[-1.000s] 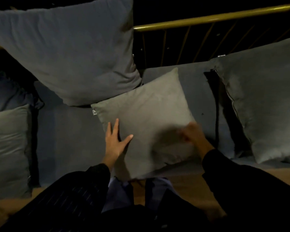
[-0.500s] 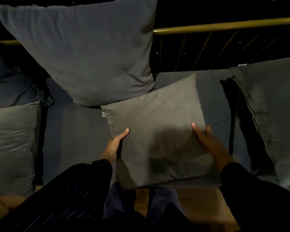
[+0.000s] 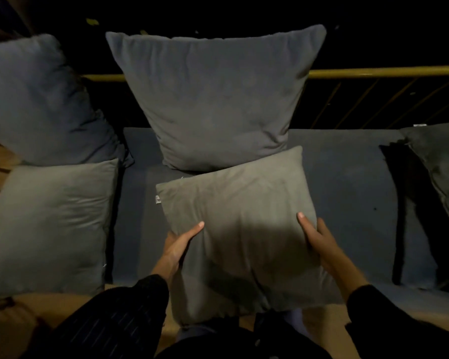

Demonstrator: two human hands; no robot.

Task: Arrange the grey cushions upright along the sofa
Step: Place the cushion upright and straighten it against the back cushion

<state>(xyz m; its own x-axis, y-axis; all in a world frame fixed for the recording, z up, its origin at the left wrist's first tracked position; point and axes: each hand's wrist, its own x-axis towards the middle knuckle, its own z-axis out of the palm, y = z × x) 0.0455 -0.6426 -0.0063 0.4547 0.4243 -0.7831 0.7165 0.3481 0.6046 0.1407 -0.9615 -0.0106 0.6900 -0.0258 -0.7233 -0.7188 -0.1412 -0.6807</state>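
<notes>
A small grey-brown cushion (image 3: 239,213) sits tilted in the middle of the sofa seat (image 3: 347,193), its lower edge hanging past the seat's front. My left hand (image 3: 178,246) grips its left edge, thumb on the face. My right hand (image 3: 316,239) grips its right edge. Behind it a large grey cushion (image 3: 215,97) stands upright against the back rail. At the left, a large bluish-grey cushion (image 3: 34,99) stands above a lighter grey cushion (image 3: 52,224). A dark grey cushion (image 3: 443,172) leans at the right edge.
A brass-coloured rail (image 3: 384,72) with thin slanted bars runs behind the sofa. Wooden floor (image 3: 24,309) shows in front of the seat. My dark sleeves and legs fill the bottom of the view. Bare seat lies between the small cushion and the right one.
My left hand went from lying flat on the small cushion to gripping its left edge, and my right hand took its right edge. The view shifted, bringing more of the left cushions into sight.
</notes>
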